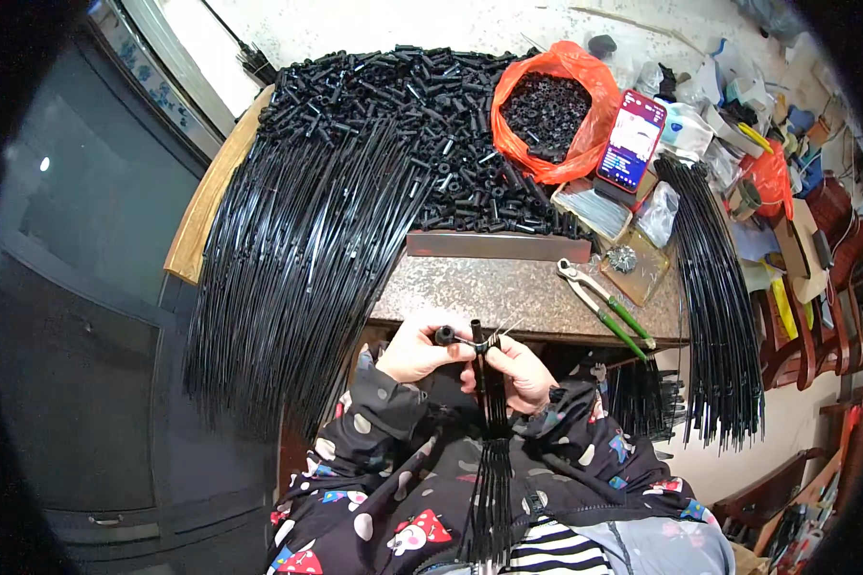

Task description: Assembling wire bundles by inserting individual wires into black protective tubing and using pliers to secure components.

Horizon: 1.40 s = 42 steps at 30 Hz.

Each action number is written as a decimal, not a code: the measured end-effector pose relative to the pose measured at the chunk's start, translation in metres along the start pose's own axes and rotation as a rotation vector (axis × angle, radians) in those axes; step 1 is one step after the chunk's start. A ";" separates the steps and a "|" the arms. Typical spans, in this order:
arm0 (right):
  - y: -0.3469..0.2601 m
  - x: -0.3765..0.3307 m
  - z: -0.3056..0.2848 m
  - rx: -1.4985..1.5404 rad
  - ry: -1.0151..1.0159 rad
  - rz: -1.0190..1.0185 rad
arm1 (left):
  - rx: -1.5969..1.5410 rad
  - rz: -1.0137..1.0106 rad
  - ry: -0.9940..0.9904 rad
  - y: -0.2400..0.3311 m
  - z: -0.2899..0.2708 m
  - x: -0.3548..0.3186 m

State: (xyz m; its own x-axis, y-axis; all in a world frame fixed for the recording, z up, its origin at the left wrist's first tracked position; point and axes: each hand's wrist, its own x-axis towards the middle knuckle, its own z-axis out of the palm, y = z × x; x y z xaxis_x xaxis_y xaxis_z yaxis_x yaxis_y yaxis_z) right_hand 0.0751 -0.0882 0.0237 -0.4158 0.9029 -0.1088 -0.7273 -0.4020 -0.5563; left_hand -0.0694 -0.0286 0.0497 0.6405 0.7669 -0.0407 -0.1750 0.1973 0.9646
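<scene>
Close to my body, both hands meet at the top of a bundle of thin black ribs [492, 479], much like umbrella ribs. The bundle hangs down my front from a short dark tube [477, 331]. My left hand [417, 350] is closed around a small black cylindrical part [445, 335] with a round end, beside the tube. On the other side, my right hand [524, 377] pinches the rib ends where they gather at the tube. Fine wire ends [504, 328] stick out above its thumb. Fingers hide exactly how these pieces join.
Loose black tubes [374, 91] are heaped at the back of the table [479, 287], behind a metal bar [499, 245]. Long black ribs [288, 259] overhang the left. Green-handled pincers [609, 307], an orange bag [599, 91] of small parts, a phone [633, 139] and more ribs [714, 307] are right.
</scene>
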 end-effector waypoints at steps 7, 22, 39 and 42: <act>0.003 -0.001 0.002 0.140 -0.194 0.182 | -0.026 0.211 -0.429 -0.005 -0.016 0.009; 0.010 -0.007 0.014 -0.176 0.241 -0.257 | 0.111 -0.119 0.005 0.037 0.019 0.015; 0.009 -0.004 0.012 -0.079 0.205 -0.230 | 0.135 0.015 -0.091 0.043 0.008 0.017; 0.008 -0.005 0.008 -0.072 0.165 -0.229 | 0.557 0.112 -0.174 0.041 0.005 0.020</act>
State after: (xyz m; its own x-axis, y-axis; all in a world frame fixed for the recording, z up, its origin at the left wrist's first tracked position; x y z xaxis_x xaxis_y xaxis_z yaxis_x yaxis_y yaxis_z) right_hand 0.0673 -0.0973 0.0265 -0.1466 0.9838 -0.1029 -0.7487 -0.1783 -0.6385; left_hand -0.0597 -0.0081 0.0900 0.7625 0.6435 0.0672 0.1397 -0.2652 0.9540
